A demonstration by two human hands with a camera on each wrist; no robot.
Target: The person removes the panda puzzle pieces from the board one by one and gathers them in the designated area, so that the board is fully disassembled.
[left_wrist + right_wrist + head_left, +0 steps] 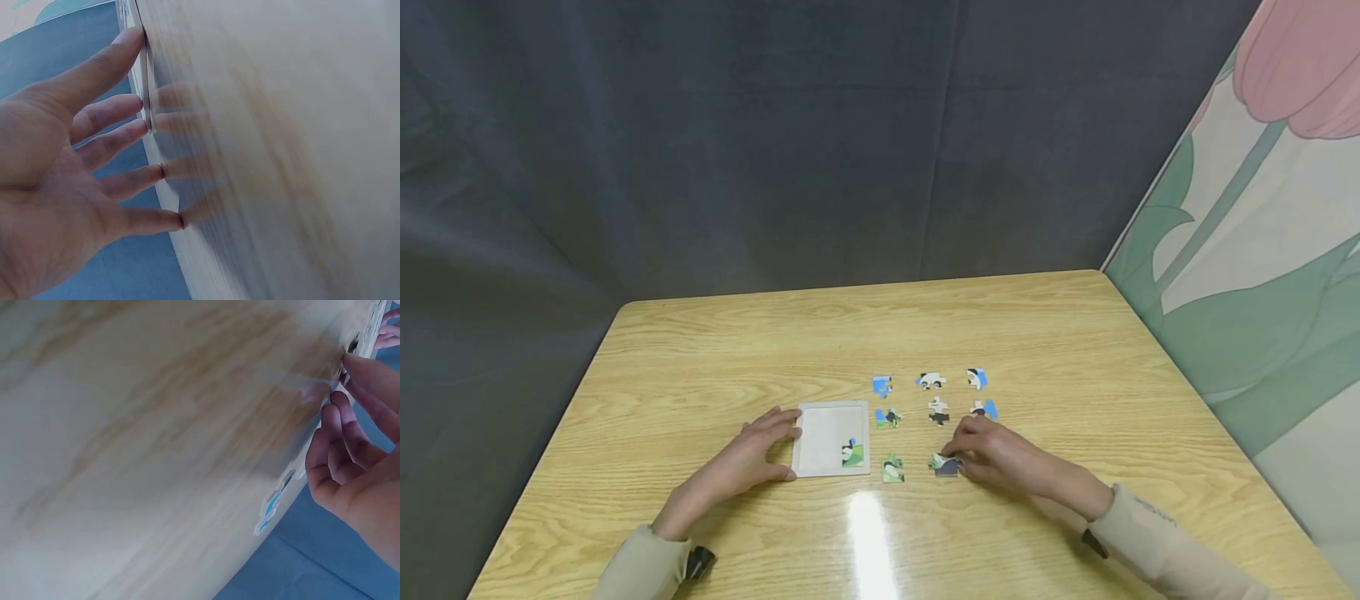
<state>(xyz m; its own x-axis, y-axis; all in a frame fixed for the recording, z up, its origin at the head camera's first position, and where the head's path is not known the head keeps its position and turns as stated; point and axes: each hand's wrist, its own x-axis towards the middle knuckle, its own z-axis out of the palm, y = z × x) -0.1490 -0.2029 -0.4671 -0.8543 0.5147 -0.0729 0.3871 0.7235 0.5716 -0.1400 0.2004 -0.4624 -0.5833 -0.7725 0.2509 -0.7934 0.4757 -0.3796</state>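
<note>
A white square puzzle tray lies on the table, one green panda piece in its lower right corner. My left hand spreads its fingers along the tray's left edge, thumb at the lower corner; in the left wrist view the fingers look extended, their tips at the table and tray edge. To the right of the tray, my right hand pinches a dark and green jigsaw piece at its right side, with the piece at table level. The right wrist view shows the other fingers curled.
Other jigsaw pieces lie spread right of the tray: a green one, a blue-green one, a black-and-white one, a panda-face one and several more. A dark curtain hangs behind the wooden table.
</note>
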